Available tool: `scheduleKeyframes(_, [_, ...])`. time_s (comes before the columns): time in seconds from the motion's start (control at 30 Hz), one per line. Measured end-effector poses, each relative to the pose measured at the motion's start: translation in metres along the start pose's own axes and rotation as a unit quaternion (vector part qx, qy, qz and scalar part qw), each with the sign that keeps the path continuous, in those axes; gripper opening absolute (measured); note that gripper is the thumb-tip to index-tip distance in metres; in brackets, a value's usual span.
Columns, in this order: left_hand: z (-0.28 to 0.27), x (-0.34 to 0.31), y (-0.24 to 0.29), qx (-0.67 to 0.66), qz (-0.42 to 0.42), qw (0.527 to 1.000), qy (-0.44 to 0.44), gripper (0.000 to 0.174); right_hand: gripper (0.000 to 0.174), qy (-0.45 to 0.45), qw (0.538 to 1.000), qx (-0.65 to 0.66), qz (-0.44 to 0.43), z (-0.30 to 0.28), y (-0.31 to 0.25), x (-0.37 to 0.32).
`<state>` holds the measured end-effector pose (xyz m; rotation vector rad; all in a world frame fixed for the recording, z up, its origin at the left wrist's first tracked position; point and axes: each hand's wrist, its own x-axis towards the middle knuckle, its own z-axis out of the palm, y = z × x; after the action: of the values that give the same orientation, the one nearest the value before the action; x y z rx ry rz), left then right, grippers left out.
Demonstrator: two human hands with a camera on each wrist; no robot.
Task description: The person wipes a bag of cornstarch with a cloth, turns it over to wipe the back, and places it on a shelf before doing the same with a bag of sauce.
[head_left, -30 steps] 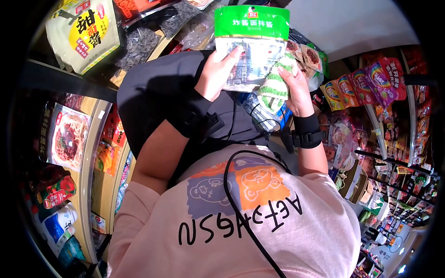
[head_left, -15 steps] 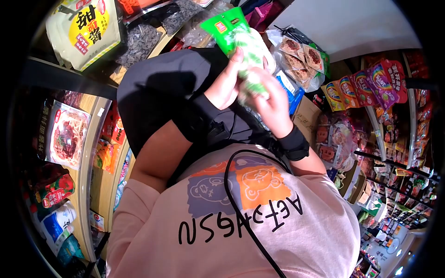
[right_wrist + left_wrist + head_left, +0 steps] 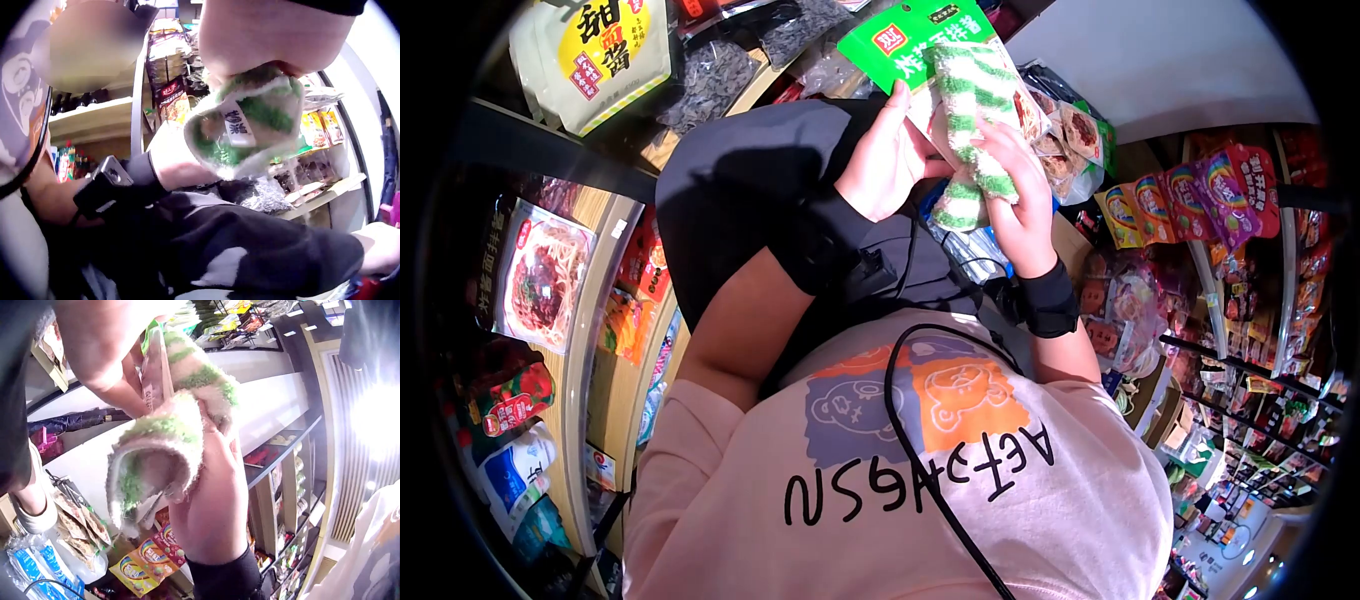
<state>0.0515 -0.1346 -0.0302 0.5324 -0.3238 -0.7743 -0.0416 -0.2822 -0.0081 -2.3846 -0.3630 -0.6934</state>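
In the head view my left hand (image 3: pixel 885 165) grips the near-left edge of a flat green-topped sauce packet (image 3: pixel 920 40), its thumb along the front. My right hand (image 3: pixel 1022 185) holds a green-and-white striped fuzzy cloth (image 3: pixel 980 90) against the packet's face, covering much of it. The left wrist view shows the cloth (image 3: pixel 159 434) rolled at its near end, with the right hand (image 3: pixel 215 500) wrapped around it. The packet (image 3: pixel 153 375) appears edge-on there. A white label lies on the cloth (image 3: pixel 209 140) in the right wrist view, under the right hand (image 3: pixel 275 37).
Shelves with a pale sauce pouch (image 3: pixel 590 70) and a noodle packet (image 3: pixel 548 275) stand on the left. Bagged noodle-sauce packets (image 3: pixel 1075 140) lie beyond the right hand, and a blue-and-clear package (image 3: pixel 970 245) sits below it. Colourful candy packs (image 3: pixel 1190 195) hang at right.
The packet has turned from a squarely held silvery face to a tilted face with a picture. The right hand swept the cloth left across it, then back right.
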Motion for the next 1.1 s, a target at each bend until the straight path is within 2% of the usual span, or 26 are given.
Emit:
scheduleKeyframes(0.2, [-0.013,0.0,-0.014,0.05,0.01,0.995,0.085,0.038,0.045,-0.099,0.993,0.069,-0.02,0.005,-0.013,-0.002])
scheduleKeyframes(0.3, [-0.014,0.0,-0.016,0.051,0.012,0.994,0.094,0.037,0.048,-0.104,0.993,0.056,-0.025,0.005,-0.014,-0.003])
scheduleKeyframes(0.4, [-0.007,0.001,-0.012,0.037,0.02,0.988,0.147,0.036,0.052,-0.076,0.996,-0.033,-0.016,0.002,-0.016,-0.003])
scheduleKeyframes(0.53, [-0.012,0.005,-0.008,0.017,0.081,0.991,0.109,0.045,0.055,-0.03,0.993,-0.113,-0.014,-0.002,-0.003,-0.004])
scheduleKeyframes(0.67, [-0.007,0.002,0.0,0.009,0.066,0.992,0.105,0.047,0.055,0.035,0.989,-0.139,0.032,-0.01,0.016,-0.008])
scheduleKeyframes(0.8, [-0.005,0.002,0.001,0.025,0.055,0.989,0.136,0.043,0.055,0.041,0.985,-0.145,0.078,-0.017,0.03,-0.013])
scheduleKeyframes(0.9, [-0.006,0.002,0.0,0.034,0.03,0.987,0.151,0.042,0.047,0.061,0.985,-0.119,0.106,-0.023,0.041,-0.016])
scheduleKeyframes(1.0, [-0.014,0.006,-0.005,0.033,0.023,0.988,0.15,0.042,0.036,0.107,0.965,-0.052,0.233,-0.026,0.06,-0.027])
scheduleKeyframes(1.1, [-0.012,0.005,-0.005,0.039,0.039,0.987,0.149,0.042,0.032,0.163,0.944,0.067,0.279,-0.032,0.083,-0.036])
